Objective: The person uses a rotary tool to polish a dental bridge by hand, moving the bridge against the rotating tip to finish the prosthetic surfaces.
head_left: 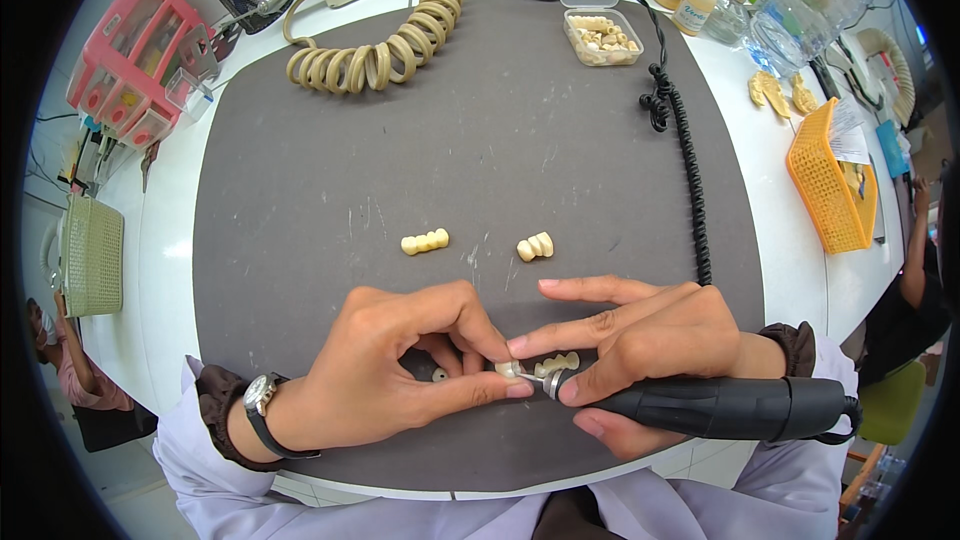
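Between the thumb and forefinger of my left hand (385,355) is a small tooth-coloured dental crown (507,369). My right hand (660,335) wraps round a black rotary handpiece (715,408), whose thin metal bur (530,377) points left and meets the crown; exact contact is too small to tell. The right forefinger reaches toward the left fingertips. Partly under the right fingers lies a dental bridge (562,364), and a small pale piece (439,375) shows beneath the left hand. Beyond the hands lie a yellowish bridge (425,242) and a paler one (535,247).
A grey mat (450,150) covers the white table. At its far side are a beige coiled hose (375,65) and an open box of tooth pieces (602,40). A black coiled cord (690,170) runs down the right, near an orange basket (822,180). Pink drawers (135,50) stand left.
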Action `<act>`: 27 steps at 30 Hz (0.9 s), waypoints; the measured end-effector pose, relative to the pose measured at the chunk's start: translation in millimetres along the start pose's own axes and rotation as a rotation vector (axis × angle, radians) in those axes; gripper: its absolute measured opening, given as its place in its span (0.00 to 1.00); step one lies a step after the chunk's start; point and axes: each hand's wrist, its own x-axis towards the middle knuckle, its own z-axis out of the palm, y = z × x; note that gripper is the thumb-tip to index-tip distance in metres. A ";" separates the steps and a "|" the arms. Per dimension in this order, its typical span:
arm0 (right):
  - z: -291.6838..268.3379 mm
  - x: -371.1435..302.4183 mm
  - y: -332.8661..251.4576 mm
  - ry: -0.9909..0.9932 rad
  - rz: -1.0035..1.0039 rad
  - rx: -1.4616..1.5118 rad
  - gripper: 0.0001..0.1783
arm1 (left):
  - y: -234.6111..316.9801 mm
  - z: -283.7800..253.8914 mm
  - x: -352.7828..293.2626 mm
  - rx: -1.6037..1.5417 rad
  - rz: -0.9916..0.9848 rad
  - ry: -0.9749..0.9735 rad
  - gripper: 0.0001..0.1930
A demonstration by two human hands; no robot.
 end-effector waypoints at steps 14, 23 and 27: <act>0.8 -0.2 0.6 0.012 -0.003 -0.002 0.08 | 1.1 -0.3 0.1 0.003 -0.009 0.005 0.11; 0.5 -0.9 1.0 0.011 -0.001 -0.005 0.08 | 0.1 -0.1 0.0 -0.012 -0.014 0.003 0.11; 0.2 -0.5 0.6 0.009 -0.004 -0.004 0.08 | -0.6 0.0 -0.2 -0.018 -0.006 0.000 0.11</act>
